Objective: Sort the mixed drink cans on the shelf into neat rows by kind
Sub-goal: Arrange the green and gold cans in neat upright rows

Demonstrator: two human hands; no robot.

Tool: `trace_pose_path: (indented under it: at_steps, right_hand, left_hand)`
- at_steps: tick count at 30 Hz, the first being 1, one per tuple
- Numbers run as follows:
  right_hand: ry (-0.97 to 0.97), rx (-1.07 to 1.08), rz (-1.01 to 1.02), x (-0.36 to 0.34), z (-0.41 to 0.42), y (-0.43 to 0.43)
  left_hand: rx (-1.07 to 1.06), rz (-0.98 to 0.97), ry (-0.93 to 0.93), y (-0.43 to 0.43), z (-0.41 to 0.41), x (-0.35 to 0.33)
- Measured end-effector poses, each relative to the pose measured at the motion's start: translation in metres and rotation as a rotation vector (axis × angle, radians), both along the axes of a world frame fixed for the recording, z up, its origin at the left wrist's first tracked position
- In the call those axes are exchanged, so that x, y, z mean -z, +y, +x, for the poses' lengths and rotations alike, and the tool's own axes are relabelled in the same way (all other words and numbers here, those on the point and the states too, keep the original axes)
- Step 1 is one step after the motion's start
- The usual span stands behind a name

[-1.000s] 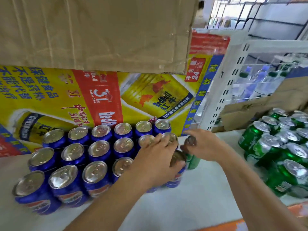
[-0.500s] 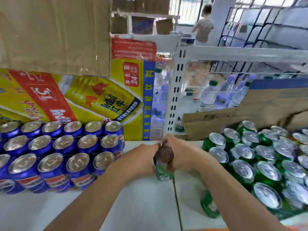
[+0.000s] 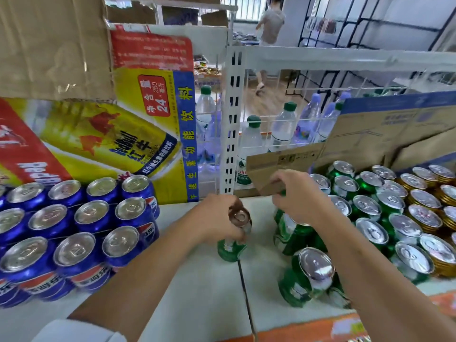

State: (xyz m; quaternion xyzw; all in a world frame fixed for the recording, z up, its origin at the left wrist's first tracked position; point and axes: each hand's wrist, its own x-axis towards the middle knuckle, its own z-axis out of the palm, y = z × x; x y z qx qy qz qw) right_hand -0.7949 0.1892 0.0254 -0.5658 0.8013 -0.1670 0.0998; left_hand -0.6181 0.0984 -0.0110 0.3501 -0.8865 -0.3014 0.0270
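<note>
My left hand [image 3: 217, 218] grips a green can [image 3: 232, 245] that stands upright on the white shelf [image 3: 197, 292], near its middle seam. My right hand [image 3: 296, 196] curls over the top of another green can [image 3: 291, 230] at the left edge of the green group [image 3: 365, 208]. Blue cans [image 3: 74, 223] stand in rows on the left. Gold cans [image 3: 429, 206] sit at the far right. One green can [image 3: 308, 275] leans at the front of the green group.
A yellow and red printed carton [image 3: 128, 134] stands behind the blue cans, with brown cardboard [image 3: 49, 45] above. A white shelf upright [image 3: 232, 124] divides the bay. Water bottles [image 3: 281, 129] and folded cardboard [image 3: 370, 134] lie behind the green cans. A person stands far back.
The view swung right from the blue rows toward the green group. My left hand took over the green can, and my right hand left it and reached to a can in the green group.
</note>
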Motion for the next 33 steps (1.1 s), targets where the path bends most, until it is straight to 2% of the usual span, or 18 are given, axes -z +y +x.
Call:
trace_pose_path:
  at_steps: [2, 5, 7, 10, 23, 33]
  right_hand:
    - [0.088, 0.066, -0.025, 0.005, -0.009, -0.001]
    - [0.174, 0.121, 0.106, 0.013, -0.022, -0.003]
    - [0.218, 0.116, 0.191, 0.016, -0.03, -0.007]
    - [0.265, 0.067, 0.214, 0.011, -0.044, -0.015]
    - [0.099, -0.159, 0.163, 0.015, -0.084, -0.016]
    - [0.055, -0.213, 0.125, 0.01, -0.086, -0.01]
  left_hand:
    - [-0.041, -0.02, 0.048, -0.003, -0.005, 0.004]
    - [-0.084, -0.056, 0.077, -0.002, -0.014, 0.005]
    - [-0.108, -0.068, 0.068, -0.001, -0.021, 0.003]
    - [-0.147, -0.058, 0.041, -0.002, -0.038, 0.0]
    - [-0.344, -0.207, -0.029, -0.01, -0.111, -0.001]
    - [-0.399, -0.141, -0.009, -0.011, -0.12, -0.001]
